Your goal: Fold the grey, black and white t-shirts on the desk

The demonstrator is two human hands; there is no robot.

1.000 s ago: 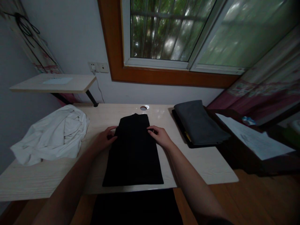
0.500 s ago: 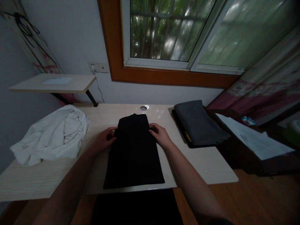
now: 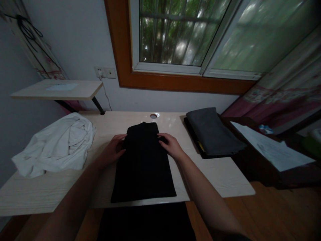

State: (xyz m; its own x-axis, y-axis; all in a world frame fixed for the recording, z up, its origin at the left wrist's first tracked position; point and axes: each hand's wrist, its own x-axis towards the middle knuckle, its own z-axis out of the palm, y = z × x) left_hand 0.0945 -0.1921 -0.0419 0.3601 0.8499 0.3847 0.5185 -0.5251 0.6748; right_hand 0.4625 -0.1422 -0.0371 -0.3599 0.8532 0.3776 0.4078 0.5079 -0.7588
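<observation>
A black folded garment (image 3: 144, 167) lies flat on the pale wooden desk (image 3: 213, 174), its narrower end toward the wall and its wide end near the desk's front edge. At its left side edge is my left hand (image 3: 114, 150), with thumb and fingers apart and the fingertips touching the cloth. My right hand (image 3: 170, 145) is at the opposite edge, fingers bent and thumb apart, its fingertips resting on the fabric. Neither hand is closed around the garment. The dark cloth hides its inner fold lines.
A crumpled white cloth (image 3: 57, 144) lies on the left, below a small raised shelf (image 3: 87, 90). To the right, dark grey folded fabric (image 3: 213, 130) rests on the desk. Paper (image 3: 273, 147) lies on dark furniture beyond. The window (image 3: 173, 36) is behind the desk.
My fingers have shifted slightly along the upper side edges of the garment; the right fingertips reach a little further inward. The folded garment lies in the same place.
</observation>
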